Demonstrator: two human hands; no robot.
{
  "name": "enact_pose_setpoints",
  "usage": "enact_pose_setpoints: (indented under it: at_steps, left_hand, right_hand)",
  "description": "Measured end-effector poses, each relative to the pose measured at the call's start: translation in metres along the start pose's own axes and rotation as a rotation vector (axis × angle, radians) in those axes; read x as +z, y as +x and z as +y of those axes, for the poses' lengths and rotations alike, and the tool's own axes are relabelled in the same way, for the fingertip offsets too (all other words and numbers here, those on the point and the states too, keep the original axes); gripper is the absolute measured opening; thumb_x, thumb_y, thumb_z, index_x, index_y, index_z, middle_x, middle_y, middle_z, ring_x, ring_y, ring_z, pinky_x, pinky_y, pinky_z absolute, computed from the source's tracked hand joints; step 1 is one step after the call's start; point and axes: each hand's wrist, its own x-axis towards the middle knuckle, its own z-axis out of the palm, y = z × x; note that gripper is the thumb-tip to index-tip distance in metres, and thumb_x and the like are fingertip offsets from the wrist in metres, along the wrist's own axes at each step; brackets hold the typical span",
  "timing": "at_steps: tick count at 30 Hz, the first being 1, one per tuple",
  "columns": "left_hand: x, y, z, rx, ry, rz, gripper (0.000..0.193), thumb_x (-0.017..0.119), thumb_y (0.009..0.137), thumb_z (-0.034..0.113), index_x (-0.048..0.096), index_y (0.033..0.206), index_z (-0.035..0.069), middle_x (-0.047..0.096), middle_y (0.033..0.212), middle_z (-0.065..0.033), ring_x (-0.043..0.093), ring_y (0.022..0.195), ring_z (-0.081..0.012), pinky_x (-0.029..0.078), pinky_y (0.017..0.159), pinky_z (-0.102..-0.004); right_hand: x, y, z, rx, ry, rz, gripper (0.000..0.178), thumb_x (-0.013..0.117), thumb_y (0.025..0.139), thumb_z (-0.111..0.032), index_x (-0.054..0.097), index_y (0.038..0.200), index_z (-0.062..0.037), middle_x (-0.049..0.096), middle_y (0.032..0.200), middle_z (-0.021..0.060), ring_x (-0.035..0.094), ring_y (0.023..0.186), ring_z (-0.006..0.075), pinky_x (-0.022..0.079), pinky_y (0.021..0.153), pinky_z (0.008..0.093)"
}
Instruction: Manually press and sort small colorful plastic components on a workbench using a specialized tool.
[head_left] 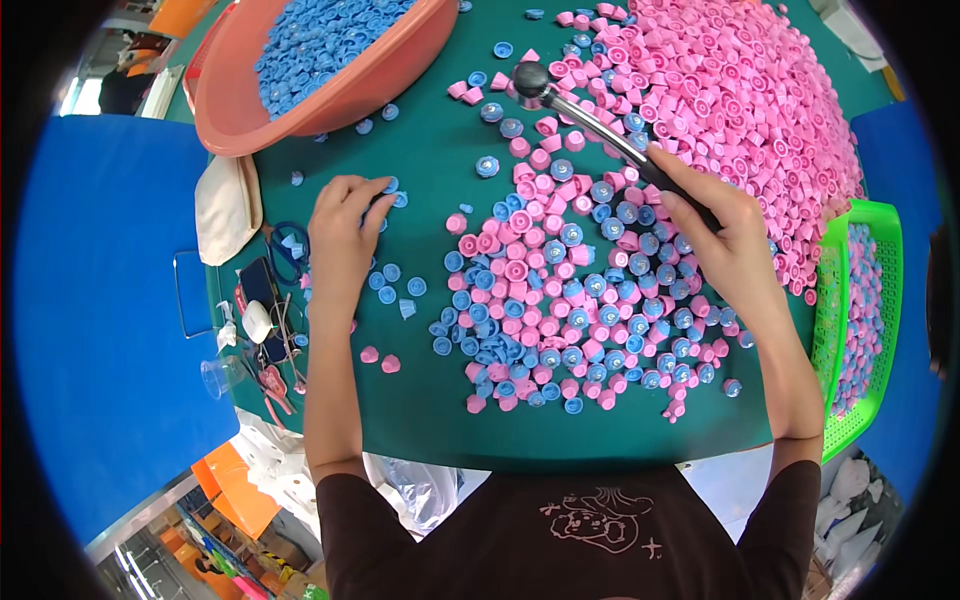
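My right hand grips the dark handle of a hammer, with a shiny metal shaft and rounded head. It slants up and left over loose pink and blue pieces. My left hand is at the left of the green table, thumb and forefinger pinched at a small blue cap; the fingers partly hide the contact. Between my arms lie many pink cups, small and tapered, with round blue caps among them. Several blue caps sit on pink cups, such as the capped piece with a pale centre.
A large heap of pink cups fills the far right. An orange basin of blue caps stands far left. A green basket of mixed pieces is at the right edge. Scissors, a phone and a plastic cup lie left.
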Motion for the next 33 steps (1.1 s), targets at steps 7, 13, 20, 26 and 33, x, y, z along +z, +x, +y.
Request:
enact_pose_setpoints:
  at_steps: [7,13,20,26,33]
  left_hand:
    - [-0.002,-0.007,0.002,0.102,0.033,0.006,0.017,0.074,0.080,0.009,0.071,0.096,0.006,0.061,0.091,-0.0076,0.061,0.086,-0.0263,0.049,0.075,-0.0381]
    - [-0.009,-0.018,-0.005,0.181,-0.036,-0.081,0.019,0.077,0.078,0.007,0.070,0.095,0.006,0.064,0.091,-0.0077,0.062,0.083,-0.0266,0.050,0.073,-0.0368]
    - [-0.009,-0.007,0.005,0.040,-0.113,-0.214,0.025,0.080,0.076,0.009,0.071,0.098,0.003,0.066,0.091,-0.0086,0.062,0.080,-0.0233,0.051,0.063,-0.0321]
    - [-0.019,0.015,0.013,-0.046,-0.129,-0.250,0.024,0.081,0.074,0.009,0.071,0.095,0.003,0.067,0.087,-0.0072,0.057,0.068,-0.0189,0.048,0.063,-0.0312]
    - [0.032,0.092,0.093,0.097,-0.339,-0.149,0.026,0.079,0.078,0.021,0.071,0.096,0.004,0.068,0.084,-0.0072,0.058,0.071,-0.0193,0.048,0.067,-0.0331]
  right_hand:
    - [-0.003,-0.012,0.004,0.038,0.003,0.022,0.042,0.064,0.092,-0.005,0.061,0.134,-0.0087,0.068,0.090,0.0044,0.052,0.071,0.0084,0.043,0.065,0.0242]
    - [-0.005,-0.014,0.007,0.002,0.046,0.062,0.041,0.064,0.092,-0.006,0.061,0.134,-0.0083,0.068,0.089,0.0033,0.051,0.069,0.0073,0.042,0.063,0.0238]
    - [-0.017,-0.019,0.009,0.062,0.088,0.057,0.042,0.063,0.093,-0.005,0.060,0.134,-0.0078,0.071,0.099,0.0042,0.055,0.073,0.0073,0.046,0.068,0.0228]
    - [-0.027,-0.018,0.018,0.079,0.136,0.144,0.039,0.064,0.091,-0.005,0.063,0.130,-0.0073,0.073,0.103,0.0132,0.067,0.084,0.0125,0.051,0.078,0.0273]
    - [-0.027,-0.010,0.021,0.129,0.101,0.115,0.040,0.064,0.092,-0.007,0.062,0.132,-0.0079,0.073,0.104,0.0085,0.063,0.080,0.0093,0.050,0.075,0.0255]
